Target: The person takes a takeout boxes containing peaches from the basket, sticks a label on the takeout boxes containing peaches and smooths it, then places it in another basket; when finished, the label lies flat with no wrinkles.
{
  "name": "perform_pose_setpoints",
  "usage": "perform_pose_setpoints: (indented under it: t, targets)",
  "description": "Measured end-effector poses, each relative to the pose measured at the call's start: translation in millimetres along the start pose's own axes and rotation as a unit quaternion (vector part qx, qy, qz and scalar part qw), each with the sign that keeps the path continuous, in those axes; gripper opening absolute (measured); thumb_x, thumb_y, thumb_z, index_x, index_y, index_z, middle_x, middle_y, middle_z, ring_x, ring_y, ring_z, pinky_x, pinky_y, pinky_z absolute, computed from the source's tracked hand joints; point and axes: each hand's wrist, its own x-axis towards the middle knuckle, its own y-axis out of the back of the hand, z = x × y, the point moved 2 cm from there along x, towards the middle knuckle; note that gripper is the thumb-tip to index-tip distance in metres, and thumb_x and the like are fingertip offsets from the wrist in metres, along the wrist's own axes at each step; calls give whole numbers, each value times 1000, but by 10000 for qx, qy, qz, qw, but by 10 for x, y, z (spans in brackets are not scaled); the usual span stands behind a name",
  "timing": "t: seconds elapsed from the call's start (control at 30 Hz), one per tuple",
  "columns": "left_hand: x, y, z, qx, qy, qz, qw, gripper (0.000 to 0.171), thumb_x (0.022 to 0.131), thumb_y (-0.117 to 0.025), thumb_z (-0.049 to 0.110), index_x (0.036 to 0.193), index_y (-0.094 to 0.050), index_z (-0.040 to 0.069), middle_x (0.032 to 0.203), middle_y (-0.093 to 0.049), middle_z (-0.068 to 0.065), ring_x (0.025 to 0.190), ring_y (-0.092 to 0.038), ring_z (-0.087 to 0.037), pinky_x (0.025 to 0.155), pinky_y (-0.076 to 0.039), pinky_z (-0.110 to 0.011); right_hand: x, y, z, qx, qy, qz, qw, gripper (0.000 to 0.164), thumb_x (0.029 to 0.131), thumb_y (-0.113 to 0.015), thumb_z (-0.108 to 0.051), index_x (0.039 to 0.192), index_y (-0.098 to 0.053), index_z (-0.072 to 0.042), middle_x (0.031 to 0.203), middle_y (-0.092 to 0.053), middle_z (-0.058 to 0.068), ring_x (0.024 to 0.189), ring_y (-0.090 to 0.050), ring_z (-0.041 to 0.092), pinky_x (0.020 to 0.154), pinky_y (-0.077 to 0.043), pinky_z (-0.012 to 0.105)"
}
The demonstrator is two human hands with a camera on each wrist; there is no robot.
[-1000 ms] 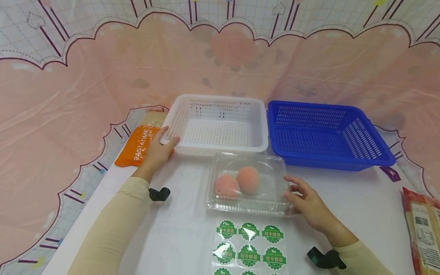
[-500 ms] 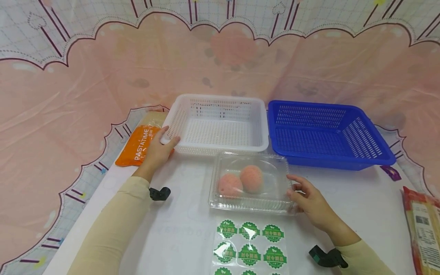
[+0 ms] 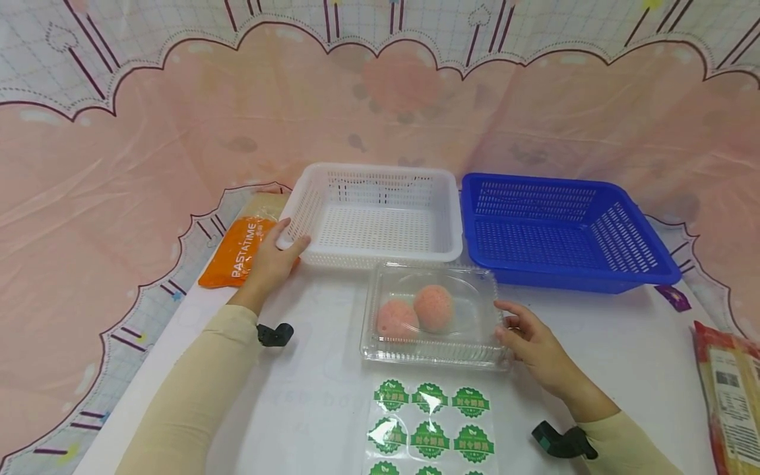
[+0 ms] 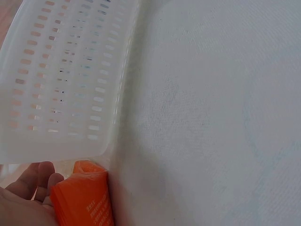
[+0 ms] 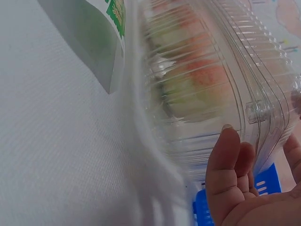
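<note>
Two bare hands at a white bench [image 3: 315, 389]. The right hand [image 3: 537, 353] grasps the right end of a clear box [image 3: 439, 357], fingers curled at its edge. The box, holding two pink fruits [image 3: 433, 309], lies just in front of the white basket [image 3: 386, 254]; whether the two touch cannot be told. The left hand [image 3: 270, 260] rests at that basket's near left corner, fingers relaxed, beside an orange bag [image 3: 228, 262]. Right: blue basket [image 3: 534, 247]. Nearest the viewer: green stickers [image 3: 430, 440].
</note>
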Motion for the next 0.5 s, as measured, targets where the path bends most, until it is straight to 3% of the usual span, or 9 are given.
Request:
perform_pose_setpoints:
  t: [0.27, 0.5]
  targets:
    - [1, -3, 7, -18, -8, -8, 10000, 81, 98, -59, 51, 162, -17, 24, 163, -23, -15, 141, -29, -39, 115, -24, -58, -2, -9, 15, 31, -78, 15, 10000, 43, 101, -55, -2, 141, -41, 7, 101, -46, 15, 80, -51, 12, 59, -49, 24]
    - [2, -4, -5, 69, -15, 22, 10000, 86, 95, -58, 60, 162, -17, 25, 163, -23, -14, 142, -29, -39, 115, -24, -58, -4, -19, 7, 122, -269, 70, 9995, 44, 102, -55, -4, 143, -41, 5, 103, -46, 15, 80, -55, 12, 58, -52, 27]
